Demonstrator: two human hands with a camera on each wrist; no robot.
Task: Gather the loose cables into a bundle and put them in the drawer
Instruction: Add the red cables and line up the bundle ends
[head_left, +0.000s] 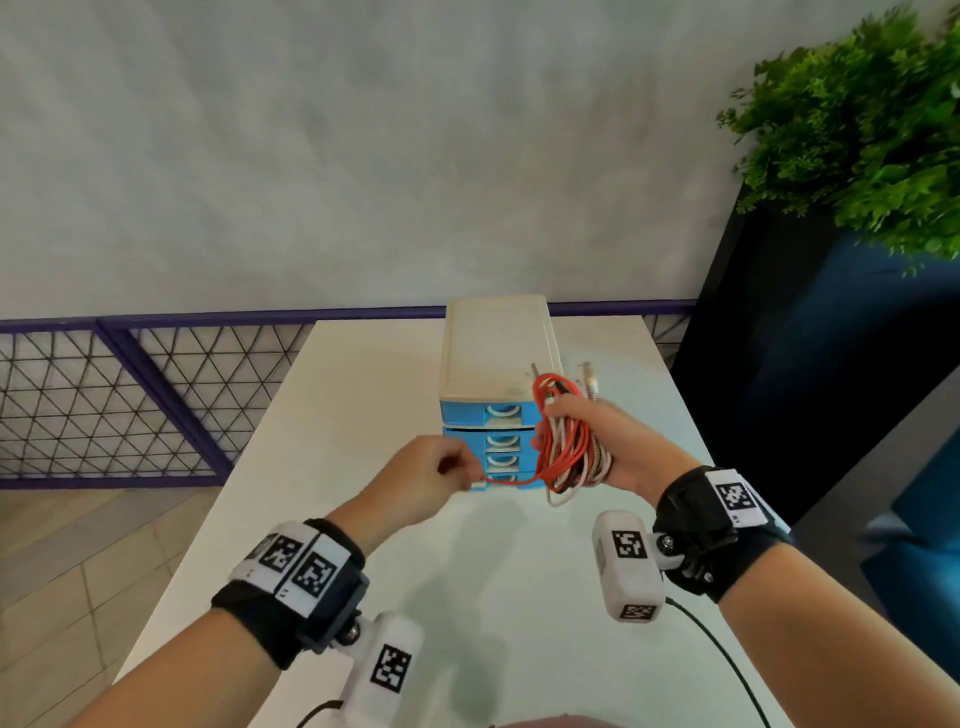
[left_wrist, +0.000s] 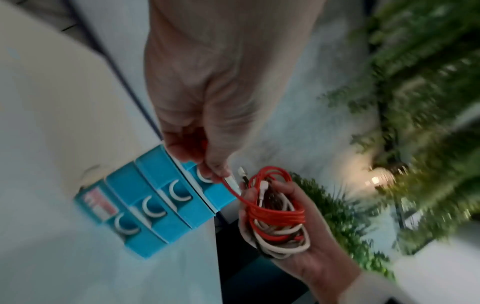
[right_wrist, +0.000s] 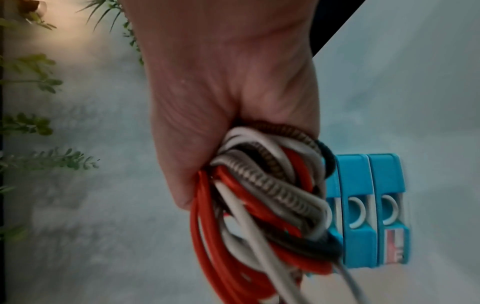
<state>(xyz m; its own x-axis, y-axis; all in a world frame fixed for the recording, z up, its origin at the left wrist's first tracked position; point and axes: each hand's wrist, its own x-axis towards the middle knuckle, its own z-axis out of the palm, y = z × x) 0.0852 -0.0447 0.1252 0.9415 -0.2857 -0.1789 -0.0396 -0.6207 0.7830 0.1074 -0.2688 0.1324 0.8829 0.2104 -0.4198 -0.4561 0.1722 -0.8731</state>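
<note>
A bundle of cables (head_left: 569, 447) in red, white and braided grey is coiled in my right hand (head_left: 602, 441), which grips it above the table in front of the drawer unit. My left hand (head_left: 431, 475) pinches the white plug at the red cable's loose end (head_left: 480, 484), with the red strand stretched across to the bundle. The left wrist view shows the same pinch (left_wrist: 228, 179) and the bundle (left_wrist: 275, 214). In the right wrist view the bundle (right_wrist: 262, 195) fills my fist. The small drawer unit (head_left: 493, 364) has a cream top and several blue drawers (head_left: 488, 441), all closed.
The white table (head_left: 389, 545) carries the drawer unit near its far middle. A purple-framed mesh railing (head_left: 130, 400) runs behind on the left. A dark planter with green foliage (head_left: 857, 130) stands to the right. A thin black wire (head_left: 727, 660) trails from my right wrist camera.
</note>
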